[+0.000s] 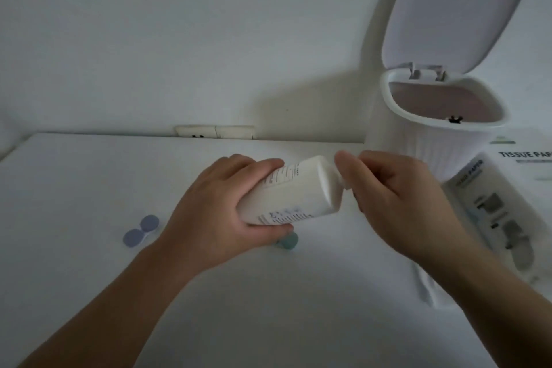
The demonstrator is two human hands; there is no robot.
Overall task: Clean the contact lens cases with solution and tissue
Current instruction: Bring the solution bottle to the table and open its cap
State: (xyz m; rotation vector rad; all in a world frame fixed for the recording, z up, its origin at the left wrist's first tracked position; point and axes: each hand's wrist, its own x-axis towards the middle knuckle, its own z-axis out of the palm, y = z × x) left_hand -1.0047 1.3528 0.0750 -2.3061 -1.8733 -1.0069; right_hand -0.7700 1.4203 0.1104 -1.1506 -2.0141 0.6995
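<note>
Head view: the left hand (227, 206) grips the white solution bottle (294, 190), fingers and thumb curled round its body, and holds it tilted nearly on its side above the white table (89, 176). The right hand (397, 197) is at the bottle's cap end, fingers curled there; the cap itself is hidden behind them, so whether it is pinched or only touched cannot be told.

Taking the bottle as landmark: a blue-lidded lens case (141, 231) lies on the table well to its left, both lids on. A teal case (288, 240) sits just beneath it, mostly hidden under the left hand. A tissue pack (504, 209) lies to its right, and a white bin (430, 140) with its lid raised stands behind and to the right.

Step in hand, as judged: opening the solution bottle; no case is open yet.

Next move calls for: a firm hold on the body while the cap comes off, bottle kept from spilling, then a case uncapped before pouring.
</note>
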